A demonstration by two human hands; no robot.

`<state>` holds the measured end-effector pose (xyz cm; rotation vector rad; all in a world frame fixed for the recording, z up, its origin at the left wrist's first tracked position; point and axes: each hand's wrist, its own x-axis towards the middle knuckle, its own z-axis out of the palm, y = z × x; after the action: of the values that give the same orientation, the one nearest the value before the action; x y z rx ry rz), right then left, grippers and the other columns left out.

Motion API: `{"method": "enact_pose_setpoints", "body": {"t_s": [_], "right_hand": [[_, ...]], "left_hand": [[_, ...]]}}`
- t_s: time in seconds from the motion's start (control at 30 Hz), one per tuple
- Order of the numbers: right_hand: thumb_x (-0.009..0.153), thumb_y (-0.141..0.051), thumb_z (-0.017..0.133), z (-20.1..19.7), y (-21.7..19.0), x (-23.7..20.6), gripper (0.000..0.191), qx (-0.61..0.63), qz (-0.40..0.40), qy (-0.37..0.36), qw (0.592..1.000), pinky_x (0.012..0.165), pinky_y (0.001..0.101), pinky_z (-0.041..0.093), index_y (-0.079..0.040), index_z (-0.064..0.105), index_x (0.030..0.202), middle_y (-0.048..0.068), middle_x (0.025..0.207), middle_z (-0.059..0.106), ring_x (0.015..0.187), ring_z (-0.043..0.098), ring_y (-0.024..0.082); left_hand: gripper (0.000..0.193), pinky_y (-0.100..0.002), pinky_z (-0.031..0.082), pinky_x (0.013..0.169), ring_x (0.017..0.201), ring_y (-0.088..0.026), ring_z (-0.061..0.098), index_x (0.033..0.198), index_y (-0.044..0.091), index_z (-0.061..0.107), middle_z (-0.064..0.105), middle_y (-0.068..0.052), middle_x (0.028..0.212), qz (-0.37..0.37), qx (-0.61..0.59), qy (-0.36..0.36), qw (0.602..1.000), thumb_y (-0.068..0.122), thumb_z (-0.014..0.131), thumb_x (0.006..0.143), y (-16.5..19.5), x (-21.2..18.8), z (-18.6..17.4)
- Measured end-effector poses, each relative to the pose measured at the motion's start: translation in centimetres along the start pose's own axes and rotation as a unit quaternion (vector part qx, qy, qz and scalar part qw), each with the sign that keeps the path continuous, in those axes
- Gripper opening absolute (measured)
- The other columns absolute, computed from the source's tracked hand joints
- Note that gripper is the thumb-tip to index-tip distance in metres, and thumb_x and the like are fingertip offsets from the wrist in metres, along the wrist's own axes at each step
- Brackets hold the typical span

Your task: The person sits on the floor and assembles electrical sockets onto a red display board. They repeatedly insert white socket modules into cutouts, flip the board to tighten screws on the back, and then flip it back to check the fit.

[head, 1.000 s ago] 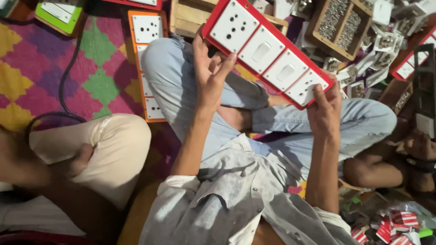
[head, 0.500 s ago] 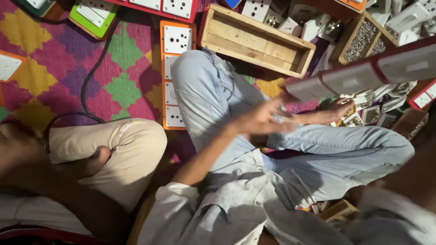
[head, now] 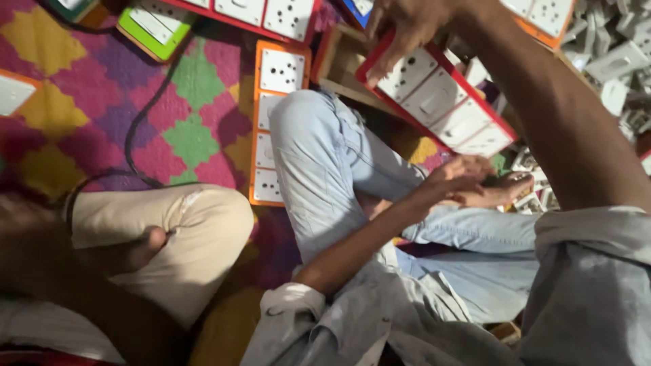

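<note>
— What's the biggest thing in hand?
— A red-framed switch panel (head: 444, 102), held up over the jeans-clad knee; the right hand (head: 407, 27) has its fingers closed on the top end.
— And the left hand (head: 461, 179)?
— Loosely curled below, holding nothing I can make out (partly blurred). It likely needs to steady the panel's lower end.
— Obstacles?
— An orange-framed panel (head: 274, 129) on the rug, a wooden crate (head: 339, 64) behind.

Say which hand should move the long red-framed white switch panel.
Probably the right hand: it grips the long red-framed white switch panel at its end; the left hand sits lower, off it.
</note>
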<state>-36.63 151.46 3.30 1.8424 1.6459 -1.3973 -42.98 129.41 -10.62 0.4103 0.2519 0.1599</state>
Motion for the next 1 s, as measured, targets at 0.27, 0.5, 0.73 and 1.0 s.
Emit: {"method": "enact_pose_setpoints", "body": {"t_s": [0.27, 0.5, 0.73, 1.0], "right_hand": [[0.075, -0.056, 0.087, -6.8, -1.6, 7.9, 0.051, -0.2, -0.172, -0.032, 0.964, 0.052, 0.0395, 0.048, -0.01, 0.083, 0.097, 0.011, 0.065, 0.072, 0.054, 0.062, 0.023], [0.072, -0.048, 0.087, -10.5, -0.2, 14.8, 0.05, -0.149, -0.243, -0.03, 0.958, 0.056, 0.0395, 0.053, -0.012, 0.08, 0.107, 0.008, 0.078, 0.076, 0.06, 0.068, 0.022], [0.077, -0.042, 0.087, -11.8, 3.5, 12.0, 0.047, -0.193, -0.331, 0.182, 0.906, 0.084, 0.0462, 0.053, -0.012, 0.08, 0.113, 0.01, 0.122, 0.069, 0.106, 0.067, 0.033], [0.061, -0.062, 0.094, -9.2, 5.5, 7.6, 0.115, -0.204, -0.169, 0.348, 0.9, 0.105, 0.0505, 0.049, 0.0, 0.051, 0.148, 0.024, 0.141, 0.057, 0.127, 0.059, 0.042]], "left_hand": [[0.035, -0.026, 0.049, 0.075, 0.091, -0.011, 0.064, 0.122, 0.011, 0.065, 0.065, 0.0, 0.107, -0.032, 0.052, 0.019, 0.998, 0.037, 0.067, 0.099, 6.2, 3.3, -1.4], [0.032, -0.026, 0.049, 0.075, 0.087, -0.01, 0.06, 0.117, 0.008, 0.064, 0.064, -0.002, 0.1, -0.015, 0.025, 0.057, 0.998, 0.034, 0.07, 0.098, 12.0, 5.5, -3.0], [0.03, -0.025, 0.052, 0.078, 0.088, -0.01, 0.063, 0.112, 0.007, 0.062, 0.065, -0.001, 0.101, 0.025, 0.004, 0.065, 0.998, 0.032, 0.071, 0.099, 13.9, 6.3, -3.3], [0.029, -0.029, 0.055, 0.073, 0.082, -0.013, 0.065, 0.109, 0.001, 0.063, 0.065, -0.006, 0.097, 0.02, 0.048, 0.121, 0.991, 0.027, 0.068, 0.099, 15.3, 7.6, -4.1]]}}
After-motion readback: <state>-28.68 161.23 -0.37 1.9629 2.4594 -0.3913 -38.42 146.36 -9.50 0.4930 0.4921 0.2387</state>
